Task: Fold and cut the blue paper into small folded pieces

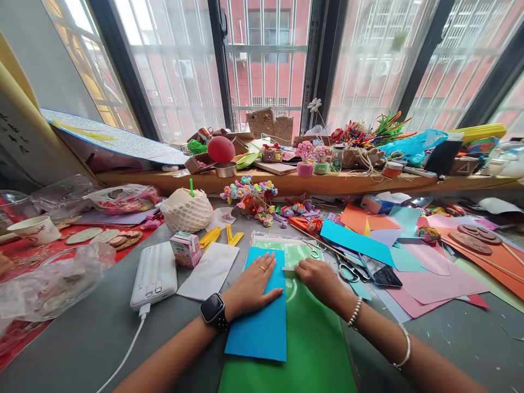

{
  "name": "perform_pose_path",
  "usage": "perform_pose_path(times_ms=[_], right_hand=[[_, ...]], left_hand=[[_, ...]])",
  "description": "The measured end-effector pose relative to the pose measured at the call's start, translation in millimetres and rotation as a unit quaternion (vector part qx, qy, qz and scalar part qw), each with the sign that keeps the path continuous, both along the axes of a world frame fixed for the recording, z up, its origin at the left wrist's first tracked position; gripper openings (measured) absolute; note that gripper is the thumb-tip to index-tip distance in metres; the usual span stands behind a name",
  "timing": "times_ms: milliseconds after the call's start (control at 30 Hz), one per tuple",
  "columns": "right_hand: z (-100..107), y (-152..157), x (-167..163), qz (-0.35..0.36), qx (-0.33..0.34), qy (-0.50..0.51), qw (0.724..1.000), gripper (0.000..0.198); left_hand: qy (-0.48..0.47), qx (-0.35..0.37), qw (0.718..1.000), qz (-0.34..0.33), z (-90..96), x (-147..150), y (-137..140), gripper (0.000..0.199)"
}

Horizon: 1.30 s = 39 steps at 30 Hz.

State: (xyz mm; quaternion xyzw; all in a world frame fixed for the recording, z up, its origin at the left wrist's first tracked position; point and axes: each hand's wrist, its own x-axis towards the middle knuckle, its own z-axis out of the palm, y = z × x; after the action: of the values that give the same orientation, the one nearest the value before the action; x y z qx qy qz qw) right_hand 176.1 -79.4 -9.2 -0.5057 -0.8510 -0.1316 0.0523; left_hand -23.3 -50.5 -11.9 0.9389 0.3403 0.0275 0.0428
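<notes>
A folded-looking sheet of blue paper (256, 327) lies lengthwise on a clear-wrapped pack of green paper (319, 338). My left hand (254, 286) rests flat on the blue paper with its fingers stretched out and the thumb toward the right edge. Just right of that edge, my right hand (319, 278) is closed in a pinch. A thin whitish strip (289, 268) sticks out of its fingers toward the blue paper; its exact kind is not clear. Scissors (347, 271) lie right of my right hand, and a smaller pair (314, 251) lies behind it.
Left of the paper are a white power bank (154, 275) with a cable, a pink drink carton (185, 250), a white folded sheet (208, 271) and a coconut (187, 210). On the right lie a phone (380, 270) and coloured papers (438, 281). Crafts crowd the windowsill (254, 183).
</notes>
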Motion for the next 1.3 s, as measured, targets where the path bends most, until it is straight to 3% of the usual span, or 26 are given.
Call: perform_pose_path(times_ms=[167,300,400,467,567,667,833,933,1067,1200,1300], right_hand=[[-7.8,21.7,-13.5,-0.054,-0.026,-0.023,0.998,0.018],[-3.1,39.3,-15.6,-0.1,-0.023,-0.019,0.995,0.017],[-0.9,49.2,-14.9,-0.132,-0.01,-0.006,0.991,0.016],[-0.9,51.0,-12.9,-0.147,0.0,0.006,0.989,0.014],[-1.9,46.0,-7.2,-0.155,0.017,0.025,0.987,0.017],[-3.2,36.7,-0.3,-0.152,0.02,0.047,0.987,0.02],[-6.1,17.7,7.7,-0.127,-0.004,0.101,0.987,0.022],[-9.7,2.6,14.7,-0.112,-0.011,0.171,0.979,0.026],[-14.2,-11.6,31.8,-0.109,-0.053,0.34,0.933,0.03],[-14.8,-11.4,44.4,-0.123,-0.139,0.516,0.836,0.039],[-14.7,-7.7,43.1,-0.125,-0.182,0.605,0.765,0.04]], left_hand=[[-0.01,0.001,1.0,0.004,-0.5,0.6,0.0,0.067],[0.041,-0.004,0.998,0.042,15.4,15.2,-3.9,0.065],[0.139,-0.005,0.986,0.089,35.3,30.7,-7.6,0.039],[0.148,-0.002,0.985,0.091,46.9,37.6,-6.8,0.026],[0.133,0.02,0.991,0.014,56.1,38.1,3.0,0.028],[0.098,-0.002,0.992,-0.082,55.0,30.0,18.2,0.044],[0.063,-0.015,0.997,-0.044,45.0,15.9,34.3,0.046],[0.048,-0.044,0.998,-0.025,40.9,8.6,39.5,0.033],[-0.043,-0.152,0.987,0.013,38.4,-3.0,47.6,0.014],[-0.198,-0.232,0.949,0.079,38.4,-14.1,53.8,0.02],[-0.278,-0.239,0.922,0.119,40.6,-19.8,54.4,0.028]])
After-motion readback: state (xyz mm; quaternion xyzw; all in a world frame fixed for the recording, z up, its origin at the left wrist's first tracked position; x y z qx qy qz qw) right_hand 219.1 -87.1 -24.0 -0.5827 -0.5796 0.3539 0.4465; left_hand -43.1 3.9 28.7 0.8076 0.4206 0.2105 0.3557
